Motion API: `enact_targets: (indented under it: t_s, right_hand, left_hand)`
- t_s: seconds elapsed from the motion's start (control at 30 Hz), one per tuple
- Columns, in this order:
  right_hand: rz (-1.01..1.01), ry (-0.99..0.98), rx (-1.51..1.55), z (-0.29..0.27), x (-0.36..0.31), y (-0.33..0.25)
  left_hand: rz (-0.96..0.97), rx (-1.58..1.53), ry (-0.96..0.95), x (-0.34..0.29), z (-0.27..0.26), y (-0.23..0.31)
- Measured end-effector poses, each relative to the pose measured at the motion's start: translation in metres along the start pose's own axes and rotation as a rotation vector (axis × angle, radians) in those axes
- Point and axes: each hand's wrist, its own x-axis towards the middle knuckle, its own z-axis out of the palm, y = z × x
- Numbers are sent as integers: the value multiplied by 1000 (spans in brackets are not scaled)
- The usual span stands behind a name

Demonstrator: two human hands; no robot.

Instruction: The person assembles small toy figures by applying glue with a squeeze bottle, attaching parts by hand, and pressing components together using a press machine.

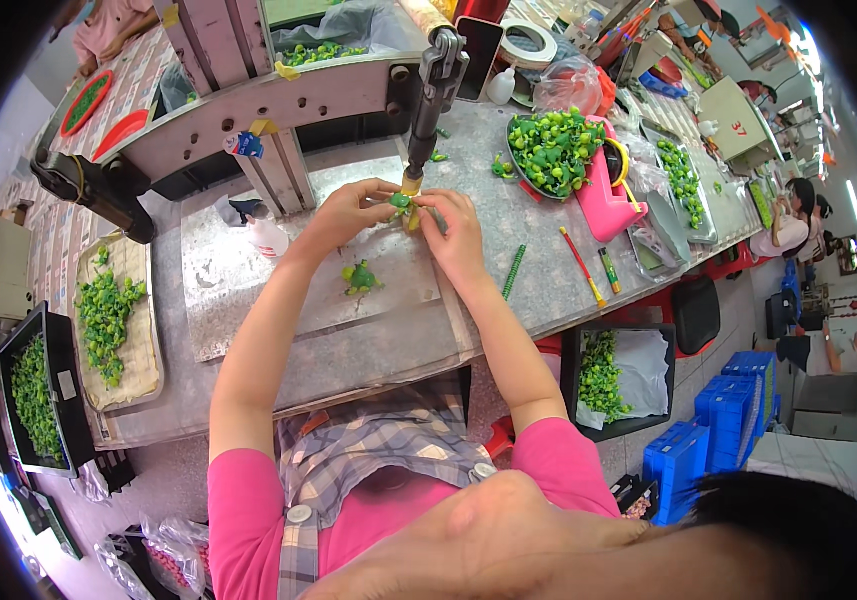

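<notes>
Both my hands meet at the tip of a dark vertical press tool (424, 130) with a yellow-wrapped end. My left hand (354, 212) pinches a small green plastic-looking piece (401, 201) from the left side. From the right, my right hand (454, 232) closes its thumb and fingers on the same piece, just under the tool's tip. Whether the piece touches the tip I cannot tell. Below my hands, between my forearms, a few loose green pieces (360, 278) lie on the metal plate (239, 290).
A heaped bowl of green pieces (557, 150) stands at the right beside a pink tape dispenser (609, 195). A green coil (515, 272), a red pen (583, 265) and a white bottle (267, 237) lie or stand around. At the left are a filled tray (144, 345) and black bin (67, 400).
</notes>
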Motion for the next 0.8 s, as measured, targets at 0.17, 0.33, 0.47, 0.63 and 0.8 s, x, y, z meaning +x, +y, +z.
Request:
enact_targets:
  t_s: [0.17,0.33,0.47,0.63,0.8]
  right_hand:
    - [12,-2,8,0,0,0]
    - [12,3,8,-1,0,-1]
    - [17,2,12,0,-1,-1]
    - [15,0,9,1,-2,0]
    - [9,17,12,-1,0,0]
  left_hand:
    - [-10,7,-24,2,-1,-1]
    - [-11,33,-4,1,2,1]
    - [17,-12,-3,1,4,0]
    - [29,-10,-7,1,2,-4]
    - [7,-2,-20,3,1,-2]
